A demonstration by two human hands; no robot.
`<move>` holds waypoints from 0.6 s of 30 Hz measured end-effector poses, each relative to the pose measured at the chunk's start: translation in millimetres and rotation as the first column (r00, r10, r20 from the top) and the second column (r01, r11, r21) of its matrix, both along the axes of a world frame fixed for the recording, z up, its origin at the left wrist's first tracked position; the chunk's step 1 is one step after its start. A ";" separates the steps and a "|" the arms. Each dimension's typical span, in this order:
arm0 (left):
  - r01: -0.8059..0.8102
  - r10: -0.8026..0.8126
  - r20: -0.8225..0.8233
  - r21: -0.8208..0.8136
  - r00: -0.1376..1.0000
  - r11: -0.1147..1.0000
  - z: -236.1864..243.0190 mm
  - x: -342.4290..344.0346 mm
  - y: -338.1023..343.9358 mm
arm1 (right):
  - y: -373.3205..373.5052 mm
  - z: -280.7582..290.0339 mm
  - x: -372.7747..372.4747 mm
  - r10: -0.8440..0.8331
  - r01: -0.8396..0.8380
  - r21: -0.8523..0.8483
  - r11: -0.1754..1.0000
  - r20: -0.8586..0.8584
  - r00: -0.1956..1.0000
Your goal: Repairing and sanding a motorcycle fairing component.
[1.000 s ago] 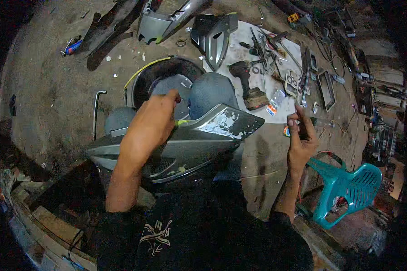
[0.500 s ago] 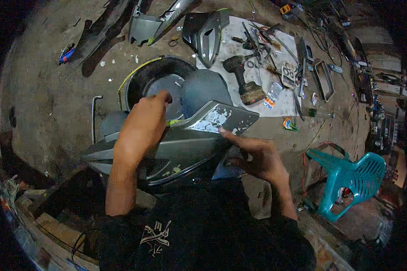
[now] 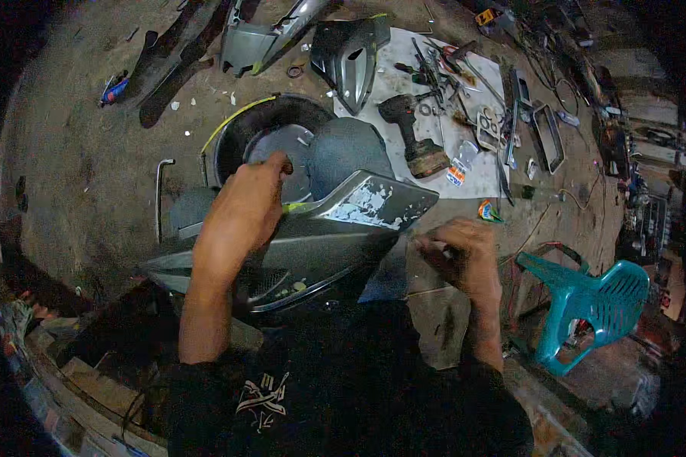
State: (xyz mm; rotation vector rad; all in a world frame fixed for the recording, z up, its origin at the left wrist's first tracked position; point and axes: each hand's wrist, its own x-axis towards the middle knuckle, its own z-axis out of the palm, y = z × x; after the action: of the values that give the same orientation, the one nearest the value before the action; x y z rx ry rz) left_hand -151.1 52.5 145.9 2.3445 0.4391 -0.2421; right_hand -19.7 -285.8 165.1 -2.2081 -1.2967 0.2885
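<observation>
A dark grey motorcycle body panel (image 3: 312, 255) lies across my lap, its pointed end to the left. Near its right end is a flaking, pale silvery patch (image 3: 362, 202) with ragged edges, dark surface showing between the flakes. My left hand (image 3: 244, 202) is closed over the panel's upper edge, fingers curled on the far side and partly hidden. My right hand (image 3: 461, 251) is off the panel, just right of its tip. Its fingers look bent but are smeared by motion; whether they pinch anything does not show.
Beyond the panel sits a round black basin (image 3: 229, 137) with a grey rounded piece (image 3: 347, 152) beside it. A cordless drill (image 3: 415, 137) and several tools lie on a white sheet (image 3: 461, 186). More body panels (image 3: 351, 68) are farther off. A teal plastic stool (image 3: 587, 312) lies tipped at right.
My right hand has drawn away from the flaking patch, moving right and slightly down, clear of the panel. My left hand keeps its hold in about the same place.
</observation>
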 end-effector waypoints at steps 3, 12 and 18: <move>0.001 -0.001 0.011 0.029 1.000 1.000 -5.9 -4.4 2.3 | 18.1 19.0 1.0 -0.077 0.072 0.049 0.996 0.112 0.991; 0.030 -0.030 0.002 0.074 1.000 0.997 -4.1 -3.2 0.2 | 39.3 30.1 -6.2 -0.166 0.164 0.039 0.986 0.052 0.985; 0.008 -0.010 0.053 0.036 0.999 0.999 -12.8 -7.7 2.4 | 85.6 32.2 -17.3 0.086 -0.076 -0.083 0.994 0.128 0.988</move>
State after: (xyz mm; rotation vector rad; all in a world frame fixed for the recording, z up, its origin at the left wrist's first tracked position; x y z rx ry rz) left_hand -158.8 54.8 133.1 2.3828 0.4102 -0.1765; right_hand -36.9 -200.2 197.2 -2.2760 -1.4716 0.2307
